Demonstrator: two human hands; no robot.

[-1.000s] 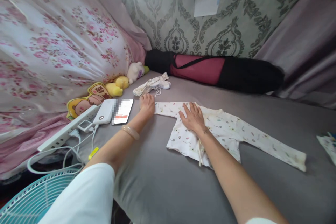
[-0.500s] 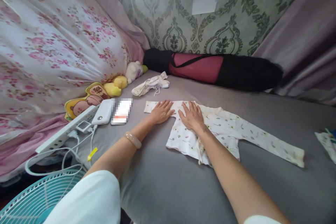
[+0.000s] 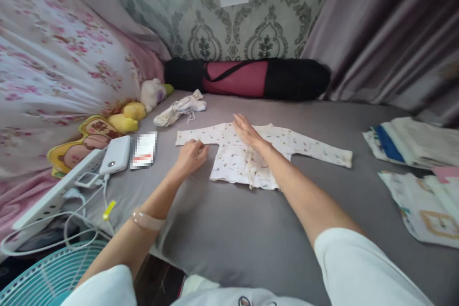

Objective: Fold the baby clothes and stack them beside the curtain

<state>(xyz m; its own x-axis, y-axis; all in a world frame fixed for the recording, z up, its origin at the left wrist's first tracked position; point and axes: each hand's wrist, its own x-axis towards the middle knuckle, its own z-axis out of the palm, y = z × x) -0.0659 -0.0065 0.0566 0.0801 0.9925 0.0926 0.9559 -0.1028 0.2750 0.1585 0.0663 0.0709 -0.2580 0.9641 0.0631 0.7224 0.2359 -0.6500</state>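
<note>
A small white baby shirt (image 3: 233, 153) with a scattered print and front ties lies spread flat on the grey bed sheet, both sleeves out to the sides. My left hand (image 3: 192, 157) is at the lower edge of the left sleeve, its fingers curled down and closed on the cloth; the fingertips are partly hidden. Across the upper front of the shirt, near the neckline, lies my right hand (image 3: 248, 133), fingers stretched out and holding nothing. Behind the left sleeve is a crumpled pale garment (image 3: 181, 109) with strings.
Folded clothes (image 3: 423, 143) are stacked at the right. On the left are a phone (image 3: 144, 149), a white power bank (image 3: 115, 154), a power strip (image 3: 57, 191) with cables, and plush toys (image 3: 124, 117). A long black-and-red bag (image 3: 236, 78) lies along the wall; a turquoise fan (image 3: 53, 272) stands lower left.
My left hand has drawn back from the shirt's shoulder to the sleeve's lower edge and curled. My right hand has turned more on edge near the neckline. The view has swung right, showing the folded clothes.
</note>
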